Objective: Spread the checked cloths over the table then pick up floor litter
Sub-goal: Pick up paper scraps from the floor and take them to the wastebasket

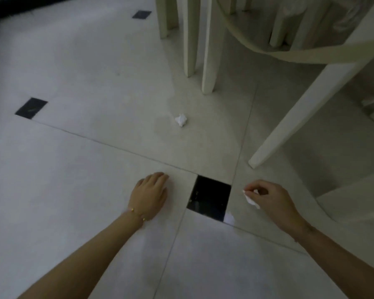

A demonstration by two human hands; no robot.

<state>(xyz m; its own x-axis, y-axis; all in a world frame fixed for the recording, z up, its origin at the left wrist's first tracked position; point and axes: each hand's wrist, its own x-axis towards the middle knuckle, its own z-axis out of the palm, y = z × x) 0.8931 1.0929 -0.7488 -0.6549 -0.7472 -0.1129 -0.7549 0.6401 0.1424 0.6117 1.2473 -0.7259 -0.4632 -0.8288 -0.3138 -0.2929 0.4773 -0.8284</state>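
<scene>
From my feed I look down at a pale tiled floor (78,169); both hands reach forward over its near part. My left hand (148,196) is palm down with the fingers loosely bent and together, holding nothing; I cannot tell whether it touches the tile or hangs just above it. A thin gold bracelet (137,214) circles that wrist. My right hand (270,199) is curled, thumb and fingertips pinching a small white paper scrap (251,200), which pokes out on the hand's left side. Between the two hands a glossy black inset tile (208,199) sits in the floor where the grout lines cross; the left hand is just beside its left edge and the right hand a little off its right corner.

Farther out, a crumpled white paper ball (181,120) lies on the floor by itself, well apart from both hands; it sits near the feet of the cream chair legs (207,61) that stand at the far centre. To the right a slanted chair leg (300,113) comes down from a curved cream seat rim (300,55) and lands beyond my right hand. Two more black inset tiles show on the left, one at mid distance (31,108) and one far off (141,14).
</scene>
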